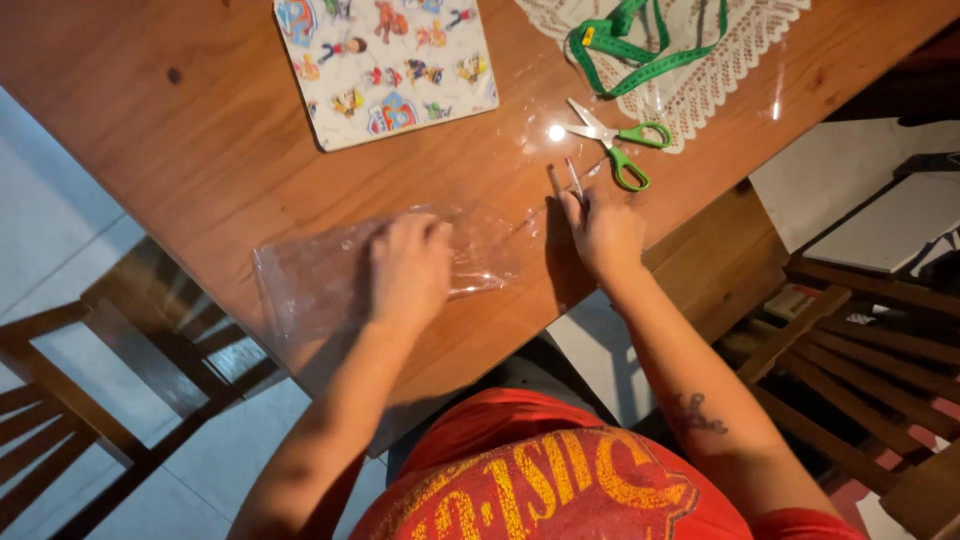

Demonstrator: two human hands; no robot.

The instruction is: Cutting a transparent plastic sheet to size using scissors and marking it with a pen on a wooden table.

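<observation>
**Flat hand on the plastic, pen in the other**

While the person leans over the wooden table (pixel 200 130), 2 bare hands rest near its front edge. The left hand (pixel 408 268) lies flat on a clear plastic sheet (pixel 310 280) – palm down, fingers spread and loose, pressing and not gripping. The sheet lies crinkled by the table's near edge, and its long side runs left to right. Most of it stretches out to the left of that hand, and a shorter bit sticks out to the right, toward the other hand.

The right hand (pixel 603 228) sits just beside that right end, not on the sheet. Its fingers are curled around a thin pen-like stick (pixel 574 178) that points away from the body. A 2nd thin stick (pixel 553 180) stands close beside it; I cannot tell if the fingers hold that one too. Both arms reach forward, elbows bent, wrists low.

A little farther off, near the right fingertips, lie scissors with green handles (pixel 620 140). Farther still are a green measuring tape (pixel 625 45) on a white lace mat (pixel 740 50) – and a cartoon picture board (pixel 385 65) to the left.
</observation>
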